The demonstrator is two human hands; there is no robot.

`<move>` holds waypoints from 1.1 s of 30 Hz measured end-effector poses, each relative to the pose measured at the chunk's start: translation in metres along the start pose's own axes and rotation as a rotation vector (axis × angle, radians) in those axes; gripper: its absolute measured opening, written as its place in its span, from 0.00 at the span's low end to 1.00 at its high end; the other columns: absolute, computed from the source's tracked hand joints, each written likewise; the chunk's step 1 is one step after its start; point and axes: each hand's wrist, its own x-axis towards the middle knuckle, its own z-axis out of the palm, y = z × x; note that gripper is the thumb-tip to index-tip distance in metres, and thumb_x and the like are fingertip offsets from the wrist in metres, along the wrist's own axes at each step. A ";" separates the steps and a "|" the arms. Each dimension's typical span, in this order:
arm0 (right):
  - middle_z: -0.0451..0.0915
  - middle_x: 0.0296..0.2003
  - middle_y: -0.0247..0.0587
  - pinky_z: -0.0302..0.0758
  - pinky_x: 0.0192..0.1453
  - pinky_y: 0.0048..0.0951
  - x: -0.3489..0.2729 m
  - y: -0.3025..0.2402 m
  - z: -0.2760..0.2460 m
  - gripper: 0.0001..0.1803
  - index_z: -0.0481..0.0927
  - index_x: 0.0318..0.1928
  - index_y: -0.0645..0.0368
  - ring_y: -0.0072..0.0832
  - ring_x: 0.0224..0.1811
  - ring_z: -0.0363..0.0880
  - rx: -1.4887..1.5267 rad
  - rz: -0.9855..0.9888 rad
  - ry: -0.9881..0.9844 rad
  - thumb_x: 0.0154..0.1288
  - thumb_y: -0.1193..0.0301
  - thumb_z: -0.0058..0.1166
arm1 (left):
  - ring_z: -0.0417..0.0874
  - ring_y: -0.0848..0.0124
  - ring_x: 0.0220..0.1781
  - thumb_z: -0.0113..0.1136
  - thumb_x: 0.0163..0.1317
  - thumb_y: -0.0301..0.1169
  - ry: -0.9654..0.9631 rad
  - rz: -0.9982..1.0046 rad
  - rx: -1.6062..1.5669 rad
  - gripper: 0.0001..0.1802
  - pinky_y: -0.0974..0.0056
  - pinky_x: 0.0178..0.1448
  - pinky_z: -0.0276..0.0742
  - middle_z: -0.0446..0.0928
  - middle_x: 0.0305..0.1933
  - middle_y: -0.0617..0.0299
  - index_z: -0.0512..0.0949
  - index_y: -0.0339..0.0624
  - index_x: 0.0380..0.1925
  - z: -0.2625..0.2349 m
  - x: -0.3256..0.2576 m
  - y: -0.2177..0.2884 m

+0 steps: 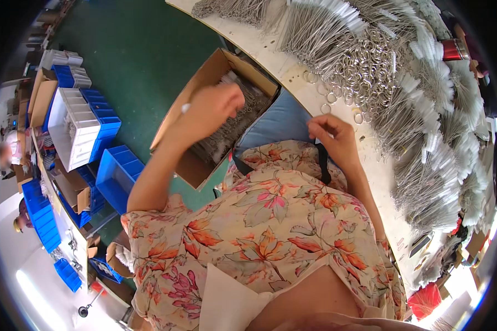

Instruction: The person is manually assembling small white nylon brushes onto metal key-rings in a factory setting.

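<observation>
We see the left hand (212,107) raised over an open cardboard box (204,83) that stands on the green floor (138,49). Its grip is closed, the fingers curled around a thin white-tipped brush (186,108) whose tip shows just left of the knuckles. Directly below and to the right of this grip, inside the box, lies a dense layer of wire brushes (232,124) with twisted metal stems.

We see the right hand (331,135) at the near edge of the pale counter (281,63). Its grip is pressed together, fingertips pinched on something too small to make out, just above a black strap (323,163) that crosses the floral garment (270,231). Immediately above and to the right of this grip lie loose metal rings (359,60), and beyond them, fanned across the counter, heaps of white-bristled brushes (425,127). A blue cushion (279,121) sits between the two hands, touching the box on its right side.

Well to the left of the left grip, blue plastic bins (116,174) and a white crate (77,124) stand on the floor.
</observation>
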 end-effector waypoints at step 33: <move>0.79 0.30 0.37 0.74 0.35 0.23 -0.003 -0.032 -0.105 0.05 0.80 0.34 0.62 0.22 0.32 0.77 0.042 -0.272 0.045 0.56 0.76 0.57 | 0.80 0.69 0.41 0.53 0.62 0.32 -0.153 0.292 -0.466 0.16 0.64 0.51 0.74 0.78 0.40 0.55 0.73 0.31 0.44 -0.093 0.207 0.100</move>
